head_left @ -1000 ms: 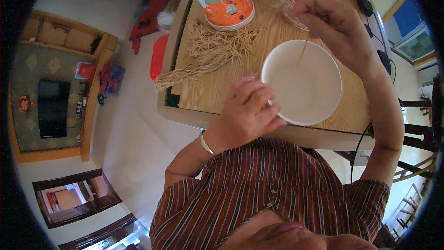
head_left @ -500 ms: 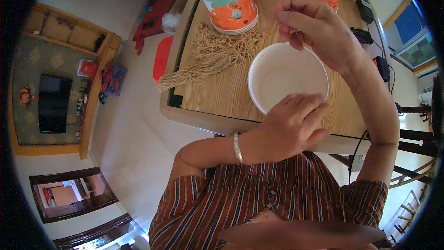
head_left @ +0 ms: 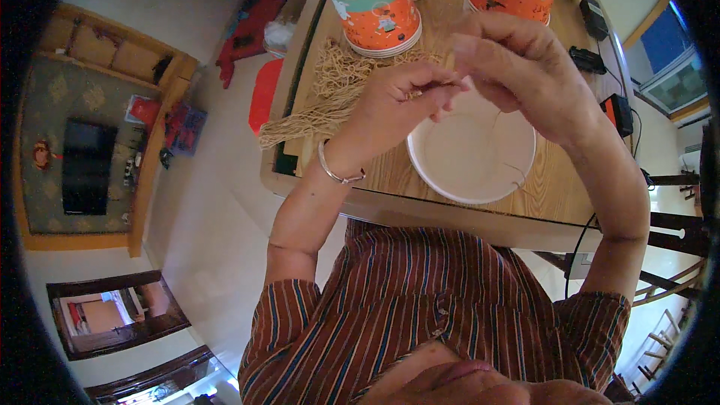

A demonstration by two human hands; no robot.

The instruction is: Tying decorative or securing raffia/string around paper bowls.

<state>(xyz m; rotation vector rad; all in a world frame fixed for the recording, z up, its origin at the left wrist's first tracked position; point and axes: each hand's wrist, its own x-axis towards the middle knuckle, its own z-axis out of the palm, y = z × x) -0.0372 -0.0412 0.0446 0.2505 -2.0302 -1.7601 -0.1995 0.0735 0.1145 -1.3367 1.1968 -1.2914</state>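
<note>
- Fingertips on your left hand [head_left: 401, 105] are drawn into a narrow pinch, can't tell if there's fiber between them
- Your right hand [head_left: 529, 67] is right beside it, fingers curled in toward the thumb, can't make out what that grip has either
- Both are up over the far-left part of your white tub [head_left: 450, 161], which sits open side up on the wood table [head_left: 566, 187] near the edge
- You've got a thin strand [head_left: 516, 169] by the tub's right rim
- Tan fiber bundle [head_left: 322, 116] lies left of the tub, below an upside-down orange-and-green tub [head_left: 382, 22]
</note>
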